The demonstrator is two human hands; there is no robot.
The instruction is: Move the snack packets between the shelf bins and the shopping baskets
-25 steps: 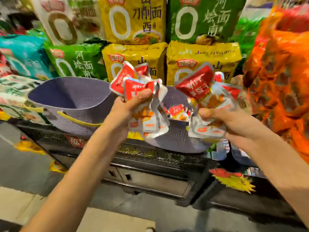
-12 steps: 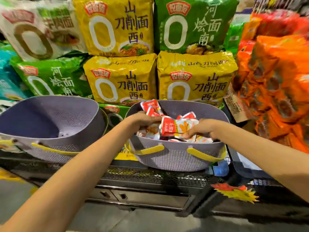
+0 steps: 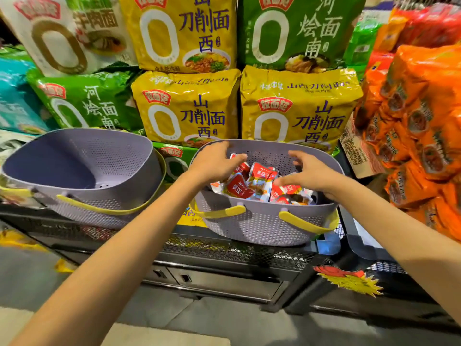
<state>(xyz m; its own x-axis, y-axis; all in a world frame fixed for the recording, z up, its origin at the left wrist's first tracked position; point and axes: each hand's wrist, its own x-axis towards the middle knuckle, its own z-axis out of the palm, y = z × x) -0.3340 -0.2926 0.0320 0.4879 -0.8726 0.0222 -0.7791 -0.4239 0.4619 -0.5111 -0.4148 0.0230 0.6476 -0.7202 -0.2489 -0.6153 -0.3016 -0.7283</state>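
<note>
**Both hands open over the packets in the right basket**

The left hand (image 3: 214, 161) is over the back-left part of the right basket (image 3: 262, 228), w/ fingers loosely bent and reaching to the far rim. It holds nothing. If the fingertips touch the rim, I cannot tell. The right hand (image 3: 310, 174) is over the right side of the same basket, fingers spread apart and a bit blurred, thumb low and near the packets. It also has nothing in its grip. Both forearms come in from the bottom of the view.

The snack packets (image 3: 257, 183), red and silver, lie in a loose pile inside this basket, below and btw. the two hands. The basket is lilac plastic w/ small holes and yellow handles (image 3: 301, 222) hanging down on its front.

A left basket (image 3: 82, 171) of the same kind stands beside it, tilted toward the camera. Both baskets rest on a black wire-mesh shelf (image 3: 237, 250).

Behind them are stacked big noodle bags (image 3: 189, 108), yellow, green and one white. On the right side is a pile of orange packs (image 3: 421, 126). A red-yellow sticker (image 3: 349, 280) is on the shelf front, lower right.
</note>
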